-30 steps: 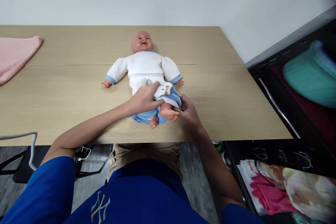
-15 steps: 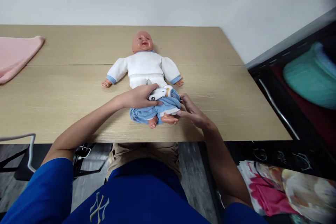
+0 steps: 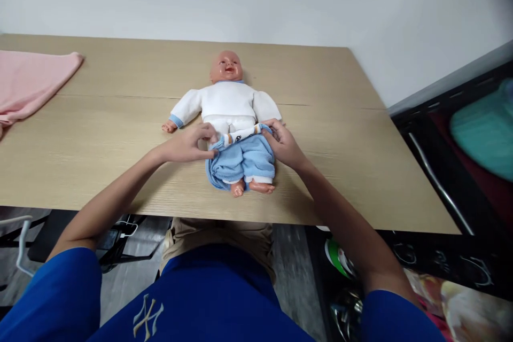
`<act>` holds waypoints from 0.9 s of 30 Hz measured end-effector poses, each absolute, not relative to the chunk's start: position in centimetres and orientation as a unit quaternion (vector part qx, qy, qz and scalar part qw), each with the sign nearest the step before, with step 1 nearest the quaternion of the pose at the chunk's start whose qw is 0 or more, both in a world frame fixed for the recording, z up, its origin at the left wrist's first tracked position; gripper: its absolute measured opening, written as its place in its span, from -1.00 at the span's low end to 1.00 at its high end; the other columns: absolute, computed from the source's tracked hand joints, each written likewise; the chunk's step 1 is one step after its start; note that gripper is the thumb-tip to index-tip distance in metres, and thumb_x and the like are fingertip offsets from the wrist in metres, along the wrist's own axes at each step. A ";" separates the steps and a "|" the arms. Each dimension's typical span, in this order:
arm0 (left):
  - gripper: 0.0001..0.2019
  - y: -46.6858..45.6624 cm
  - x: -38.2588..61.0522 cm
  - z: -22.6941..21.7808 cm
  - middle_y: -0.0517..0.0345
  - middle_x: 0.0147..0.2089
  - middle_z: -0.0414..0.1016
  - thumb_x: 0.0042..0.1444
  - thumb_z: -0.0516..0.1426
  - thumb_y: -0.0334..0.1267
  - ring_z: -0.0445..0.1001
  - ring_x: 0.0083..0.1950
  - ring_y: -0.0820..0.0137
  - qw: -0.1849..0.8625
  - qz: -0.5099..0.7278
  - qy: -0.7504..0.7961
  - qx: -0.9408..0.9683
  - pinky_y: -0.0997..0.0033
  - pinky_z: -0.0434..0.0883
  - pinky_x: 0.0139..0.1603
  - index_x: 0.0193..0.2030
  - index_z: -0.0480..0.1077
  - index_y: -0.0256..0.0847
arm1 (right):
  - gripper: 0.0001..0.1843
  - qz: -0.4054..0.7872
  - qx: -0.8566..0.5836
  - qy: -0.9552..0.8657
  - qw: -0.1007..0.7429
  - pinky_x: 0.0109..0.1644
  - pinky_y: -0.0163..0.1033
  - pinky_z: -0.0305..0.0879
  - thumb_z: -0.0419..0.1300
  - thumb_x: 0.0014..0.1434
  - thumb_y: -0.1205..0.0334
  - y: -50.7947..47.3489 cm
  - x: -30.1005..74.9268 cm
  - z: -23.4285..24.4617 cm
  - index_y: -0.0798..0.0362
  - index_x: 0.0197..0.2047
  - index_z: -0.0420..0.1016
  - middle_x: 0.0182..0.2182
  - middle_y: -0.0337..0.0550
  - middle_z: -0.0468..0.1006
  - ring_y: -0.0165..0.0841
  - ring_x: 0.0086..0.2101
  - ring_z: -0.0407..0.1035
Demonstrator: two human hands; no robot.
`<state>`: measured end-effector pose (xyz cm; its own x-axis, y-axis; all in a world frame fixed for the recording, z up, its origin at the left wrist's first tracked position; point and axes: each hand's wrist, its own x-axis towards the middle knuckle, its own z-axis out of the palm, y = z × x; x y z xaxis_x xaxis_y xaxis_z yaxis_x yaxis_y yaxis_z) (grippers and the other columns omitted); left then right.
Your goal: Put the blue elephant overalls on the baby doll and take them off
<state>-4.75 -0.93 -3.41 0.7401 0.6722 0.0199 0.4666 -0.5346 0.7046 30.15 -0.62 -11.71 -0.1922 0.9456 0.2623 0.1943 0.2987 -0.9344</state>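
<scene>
My right hand pinches the blue trousers; my left hand, half open, meets their waistband, grip unclear. On the bench, the doll has its feet through, waistband short of the sweater.

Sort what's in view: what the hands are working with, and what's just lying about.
In use:
- blue trousers, both hands at the waistband
- doll, legs in them

Lying about:
- pink cloth, far left
- white cable, lower left

A wood-toned table carries a doll and pink cloth.
</scene>
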 end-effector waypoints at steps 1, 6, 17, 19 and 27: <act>-0.76 -1.1 -4.8 -4.0 0.00 0.02 0.64 0.35 0.33 0.02 0.60 0.10 0.12 0.338 0.190 0.333 0.859 0.00 0.57 0.30 -0.12 0.56 -0.09 | -0.31 0.396 -0.436 -0.656 0.472 0.04 -0.02 0.55 0.43 0.34 -0.64 -0.5 29.9 -12.2 -0.16 -0.06 0.62 -0.17 -0.14 0.67 -0.12 -0.11 0.53; -0.83 -2.6 -4.2 -7.8 -0.17 0.32 0.52 0.39 0.27 -0.10 0.54 0.39 0.07 0.304 0.376 0.406 0.775 0.05 0.68 0.26 -0.08 0.41 -0.10 | -0.31 0.373 -0.461 -0.636 0.494 -0.07 -0.06 0.46 0.34 0.41 -0.67 -0.8 29.0 -14.0 -0.18 0.00 0.55 -0.24 -0.20 0.62 -0.16 -0.20 0.51; -0.41 0.3 -3.0 -13.6 0.38 -0.37 0.21 0.52 0.21 0.49 0.29 -0.44 0.36 0.439 0.445 0.491 0.607 0.32 0.33 -0.38 0.12 0.20 0.02 | -0.30 0.379 -0.466 -0.606 0.522 0.01 -0.06 0.50 0.33 0.41 -0.66 1.3 25.7 -15.4 -0.17 0.01 0.48 -0.20 -0.22 0.56 -0.19 -0.17 0.47; -0.37 -0.2 -3.0 -13.4 0.37 -0.36 0.25 0.49 0.20 0.54 0.32 -0.41 0.35 0.454 0.432 0.492 0.604 0.31 0.36 -0.34 0.14 0.21 0.03 | -0.29 0.396 -0.465 -0.594 0.523 0.06 -0.07 0.51 0.36 0.37 -0.67 1.5 25.7 -15.6 -0.17 0.00 0.49 -0.18 -0.22 0.55 -0.19 -0.14 0.47; -0.50 -2.4 -3.7 -11.9 -0.13 0.25 0.52 0.54 0.21 0.36 0.48 0.40 0.00 0.276 0.445 0.475 0.707 -0.16 0.46 0.56 -0.04 0.48 -0.07 | -0.46 0.341 -0.492 -0.615 0.513 0.11 -0.02 0.53 0.37 0.46 -0.47 -0.2 27.5 -14.8 -0.15 -0.15 0.53 -0.21 -0.18 0.54 -0.15 -0.12 0.45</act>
